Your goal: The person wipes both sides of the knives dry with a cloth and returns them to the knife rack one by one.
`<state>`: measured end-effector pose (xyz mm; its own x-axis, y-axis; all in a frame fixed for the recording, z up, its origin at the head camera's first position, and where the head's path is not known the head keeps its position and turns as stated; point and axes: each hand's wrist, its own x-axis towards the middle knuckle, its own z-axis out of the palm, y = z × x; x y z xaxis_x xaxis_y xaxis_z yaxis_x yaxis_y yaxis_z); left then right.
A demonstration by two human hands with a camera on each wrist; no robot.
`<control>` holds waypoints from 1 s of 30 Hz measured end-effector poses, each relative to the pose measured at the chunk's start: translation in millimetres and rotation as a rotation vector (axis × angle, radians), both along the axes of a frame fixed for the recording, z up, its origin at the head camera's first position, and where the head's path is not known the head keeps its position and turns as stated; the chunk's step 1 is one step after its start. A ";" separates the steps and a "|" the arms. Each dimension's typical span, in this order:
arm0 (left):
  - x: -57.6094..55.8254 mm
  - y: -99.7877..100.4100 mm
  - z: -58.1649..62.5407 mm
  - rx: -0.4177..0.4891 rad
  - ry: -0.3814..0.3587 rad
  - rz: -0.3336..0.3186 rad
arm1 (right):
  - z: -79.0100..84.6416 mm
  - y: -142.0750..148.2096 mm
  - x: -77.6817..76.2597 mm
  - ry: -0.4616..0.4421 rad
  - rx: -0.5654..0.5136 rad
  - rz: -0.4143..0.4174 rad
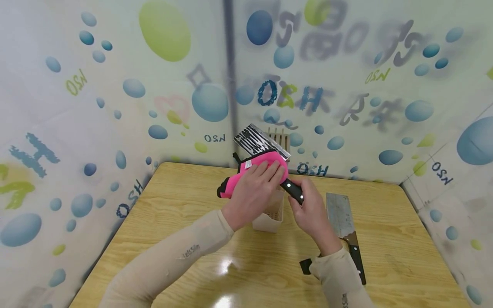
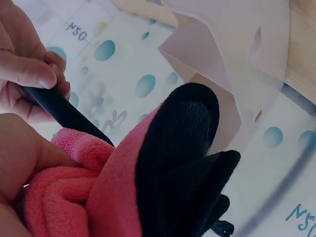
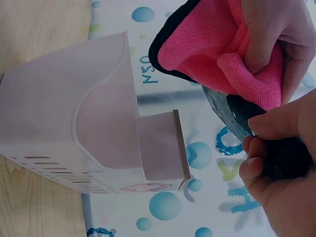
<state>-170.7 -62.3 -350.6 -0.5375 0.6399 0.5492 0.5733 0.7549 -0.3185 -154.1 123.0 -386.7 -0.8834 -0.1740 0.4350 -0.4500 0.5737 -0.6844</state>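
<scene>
My right hand (image 1: 310,209) grips the black riveted handle (image 1: 294,191) of a cleaver, whose broad, shiny blade (image 1: 256,139) points up and away to the left. Over the blade near the handle, my left hand (image 1: 256,190) holds a pink cloth (image 1: 233,185) with black edging. In the right wrist view the fluffy cloth (image 3: 197,47) is bunched between the left fingers and thumb, covering part of the blade (image 3: 224,111). Below the hands, a white plastic holder (image 1: 265,224) with slotted sides stands on the table, partly hidden by the left hand.
A second cleaver (image 1: 340,214) lies on the wooden table (image 1: 400,239) to the right, its black handle toward me. Beside the right wrist shows a small black piece (image 1: 305,266), partly covered by the sleeve. Behind the raised blade is a brown slatted part (image 1: 283,139). Patterned walls enclose the table.
</scene>
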 end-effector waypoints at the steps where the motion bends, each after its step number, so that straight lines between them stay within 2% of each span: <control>1: -1.0 -0.5 0.7 0.000 -0.006 0.007 | -0.3 -0.1 0.7 0.000 0.003 0.000; 9: -9.8 -3.7 2.9 0.017 -0.046 0.058 | -4.8 0.5 4.8 0.036 0.028 0.001; 15: -17.6 -6.1 2.0 -0.007 -0.063 0.098 | -10.6 0.3 8.8 0.086 0.067 0.007; 24: -26.2 -11.8 1.6 -0.046 -0.044 0.178 | -16.5 -2.0 11.2 0.123 0.090 0.030; 30: -33.2 -19.1 -0.9 -0.016 -0.074 0.211 | -19.3 -3.6 12.6 0.154 0.090 0.040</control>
